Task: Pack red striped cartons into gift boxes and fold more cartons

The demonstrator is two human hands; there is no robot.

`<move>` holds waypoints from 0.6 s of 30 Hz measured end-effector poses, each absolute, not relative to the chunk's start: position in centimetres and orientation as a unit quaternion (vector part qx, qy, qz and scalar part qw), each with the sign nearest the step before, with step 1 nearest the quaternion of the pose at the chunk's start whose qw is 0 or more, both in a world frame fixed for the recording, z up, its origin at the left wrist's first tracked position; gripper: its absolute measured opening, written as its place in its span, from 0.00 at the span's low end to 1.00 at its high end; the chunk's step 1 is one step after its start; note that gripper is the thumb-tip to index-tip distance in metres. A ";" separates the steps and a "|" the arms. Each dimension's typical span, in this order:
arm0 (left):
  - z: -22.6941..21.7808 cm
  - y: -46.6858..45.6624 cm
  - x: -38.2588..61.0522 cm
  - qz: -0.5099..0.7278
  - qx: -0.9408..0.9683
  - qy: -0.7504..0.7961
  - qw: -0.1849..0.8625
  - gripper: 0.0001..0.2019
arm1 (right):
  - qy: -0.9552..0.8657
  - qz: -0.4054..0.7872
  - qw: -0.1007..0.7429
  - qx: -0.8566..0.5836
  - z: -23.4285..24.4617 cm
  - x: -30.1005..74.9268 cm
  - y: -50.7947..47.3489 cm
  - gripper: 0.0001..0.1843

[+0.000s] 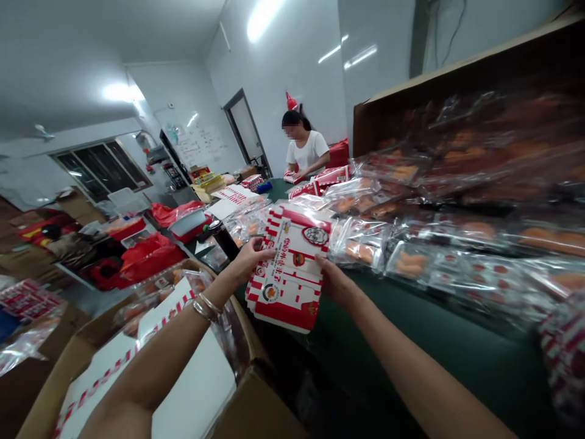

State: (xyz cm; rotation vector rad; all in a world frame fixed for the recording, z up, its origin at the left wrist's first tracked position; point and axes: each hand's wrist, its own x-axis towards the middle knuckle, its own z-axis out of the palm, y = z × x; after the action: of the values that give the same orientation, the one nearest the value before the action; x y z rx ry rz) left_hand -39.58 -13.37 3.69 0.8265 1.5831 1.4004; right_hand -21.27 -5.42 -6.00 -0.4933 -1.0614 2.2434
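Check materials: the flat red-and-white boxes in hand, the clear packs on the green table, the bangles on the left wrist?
The flat boxes look like printed paperboard: stiff sheets with crease lines and a low-sheen print. The packs look like clear plastic film, going by the crinkles and glare. The bangles look like polished metal, with bright highlights; the exact metal can't be told.

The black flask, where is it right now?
In the head view, the black flask leans just beyond the person's left hand, over the green table, to the left of the flat red-and-white boxes.
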 end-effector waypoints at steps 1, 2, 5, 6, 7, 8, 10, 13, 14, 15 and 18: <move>4.3 -13.9 -38.5 0.562 0.341 0.626 0.420 0.39 | -0.392 0.848 0.314 -0.170 -5.4 -20.4 -5.7 0.25; 4.8 -14.4 -37.5 0.561 0.352 0.615 0.428 0.37 | -0.382 0.850 0.328 -0.155 -4.9 -19.5 -6.1 0.25; 5.6 -16.1 -34.8 0.546 0.377 0.556 0.500 0.25 | -0.332 0.857 0.368 -0.140 -4.0 -16.6 -7.3 0.27; 5.6 -16.7 -34.0 0.541 0.382 0.535 0.525 0.22 | -0.315 0.861 0.374 -0.143 -3.9 -15.6 -7.8 0.27; 5.5 -17.2 -33.3 0.534 0.384 0.521 0.545 0.19 | -0.301 0.865 0.374 -0.147 -3.9 -14.8 -8.2 0.28; 5.4 -17.7 -32.6 0.526 0.387 0.513 0.557 0.18 | -0.292 0.868 0.373 -0.151 -4.0 -14.0 -8.6 0.29; 5.0 -18.3 -31.0 0.511 0.409 0.507 0.562 0.17 | -0.295 0.870 0.363 -0.158 -4.4 -13.0 -9.2 0.30; 4.6 -18.5 -28.2 0.498 0.471 0.501 0.529 0.18 | -0.318 0.870 0.335 -0.175 -5.0 -12.1 -10.0 0.34; 4.5 -18.5 -27.4 0.500 0.490 0.497 0.514 0.17 | -0.325 0.871 0.322 -0.180 -5.1 -11.9 -10.1 0.35; 4.5 -18.5 -26.6 0.505 0.500 0.491 0.504 0.16 | -0.328 0.874 0.311 -0.180 -5.2 -11.6 -10.3 0.36; 5.1 -19.0 -25.6 0.551 0.489 0.442 0.512 0.11 | -0.314 0.879 0.316 -0.170 -5.0 -10.3 -10.8 0.35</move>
State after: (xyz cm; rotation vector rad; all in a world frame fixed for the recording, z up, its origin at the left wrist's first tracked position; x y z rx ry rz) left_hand -25.59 -19.02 5.11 1.1779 1.0644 1.3247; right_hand -10.35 -10.81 -4.96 -0.4469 -0.8268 2.3152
